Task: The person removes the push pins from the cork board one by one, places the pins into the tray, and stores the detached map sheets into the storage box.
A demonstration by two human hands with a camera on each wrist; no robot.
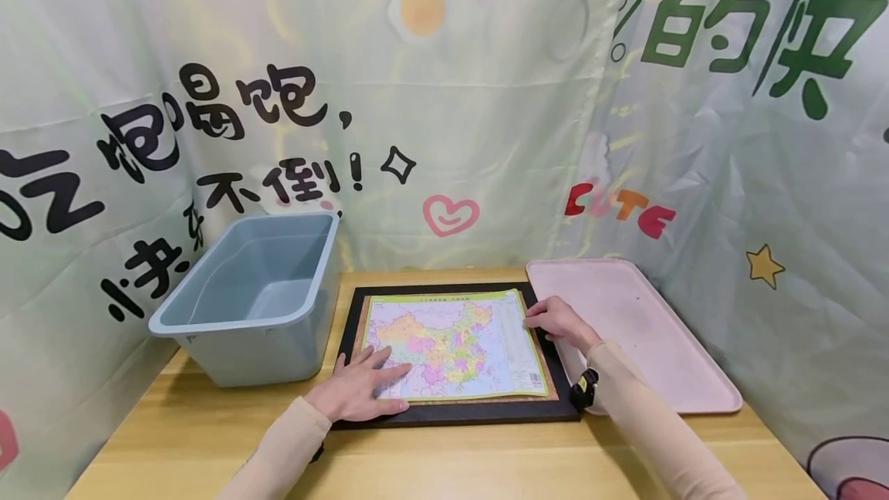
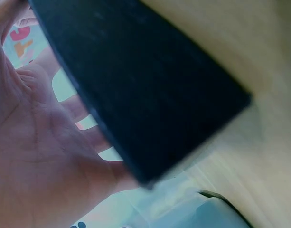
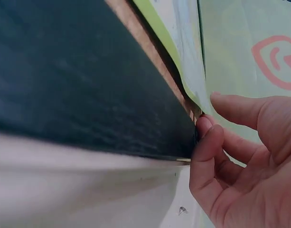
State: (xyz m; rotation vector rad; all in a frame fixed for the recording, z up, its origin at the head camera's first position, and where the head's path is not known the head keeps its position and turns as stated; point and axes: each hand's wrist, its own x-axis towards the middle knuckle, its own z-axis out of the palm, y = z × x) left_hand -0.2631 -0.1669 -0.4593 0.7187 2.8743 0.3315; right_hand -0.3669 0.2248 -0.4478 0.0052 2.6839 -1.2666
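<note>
A paper-thin map of China (image 1: 444,346) with a yellow-green border lies on a brown board (image 1: 552,388) inside a black frame (image 1: 458,413) on the table. My left hand (image 1: 357,388) rests spread over the map's lower left corner and the frame. In the left wrist view, that hand's palm (image 2: 45,142) shows beside the dark frame (image 2: 136,85). At the map's right edge, my right hand (image 1: 562,321) holds the raised border between thumb and curled fingers. The right wrist view shows the lifted map edge (image 3: 169,50) at the fingertips (image 3: 207,137).
A blue-grey plastic tub (image 1: 253,346) stands left of the frame. To the right, a pink tray (image 1: 646,322) lies flat, partly beneath the right forearm. Printed cloth (image 1: 451,137) hangs behind and at both sides of the wooden table (image 1: 444,465).
</note>
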